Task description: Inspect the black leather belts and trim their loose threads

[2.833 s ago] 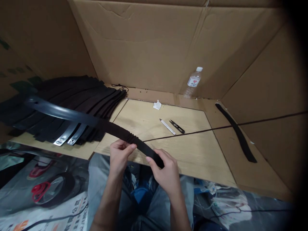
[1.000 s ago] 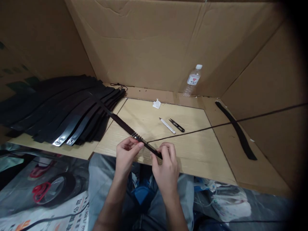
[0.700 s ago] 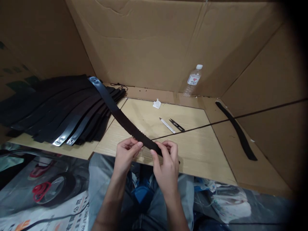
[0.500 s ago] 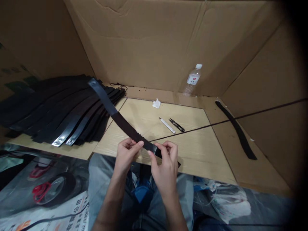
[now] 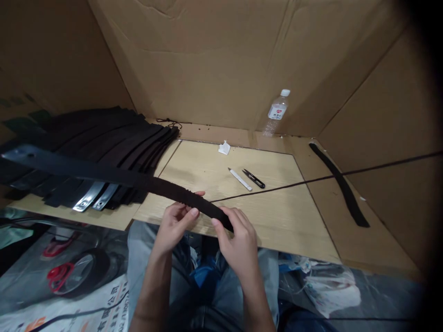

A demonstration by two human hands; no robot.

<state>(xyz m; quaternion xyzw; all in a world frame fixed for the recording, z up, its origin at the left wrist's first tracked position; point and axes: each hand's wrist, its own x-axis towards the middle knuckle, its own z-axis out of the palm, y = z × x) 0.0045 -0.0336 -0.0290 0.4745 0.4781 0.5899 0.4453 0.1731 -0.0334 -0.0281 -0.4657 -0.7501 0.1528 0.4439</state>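
A long, curved black strip point(image 5: 166, 188) slants across the table's front edge, its bluish-grey holed end pointing left over a stack of similar strips point(image 5: 86, 152). Dark cord point(image 5: 263, 189) runs in from the right and meets the strip between my hands; small ridges show on the strip's upper edge near there. My left hand point(image 5: 178, 221) pinches the strip's middle between thumb and fingers. Around the strip's right end, my right hand point(image 5: 238, 233) is closed, thumb in front and fingers behind, hiding that end.
White pencil point(image 5: 240, 179) and black thread snips point(image 5: 254, 178) lie mid-table, with a scrap of white paper point(image 5: 224, 147) behind. A plastic bottle point(image 5: 277, 113) stands by the cardboard back wall point(image 5: 207, 60). Another black strip point(image 5: 341, 186) lies at right, the cord crossing it.
The strip's left end has swung down and left, over the stack. The strip has turned to lie flatter, and its right end is now covered by my right hand.
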